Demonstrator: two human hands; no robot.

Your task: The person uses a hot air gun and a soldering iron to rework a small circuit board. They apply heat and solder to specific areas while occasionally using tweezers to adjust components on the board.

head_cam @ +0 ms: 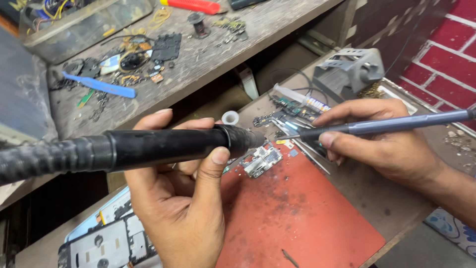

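On the shelf, a clear tray point(89, 25) holds tangled wires. The left hand point(178, 193) grips a black hot-air wand point(148, 146) over the red mat point(297, 213). The right hand point(382, 139) pinches grey tweezers point(386, 126), whose tip is beside the small board point(262, 160) on the mat.

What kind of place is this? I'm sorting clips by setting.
Most likely a small phone or electronics repair bench. The left hand holds a black hot-air wand over a circuit board on a red mat, and an opened phone lies nearby.
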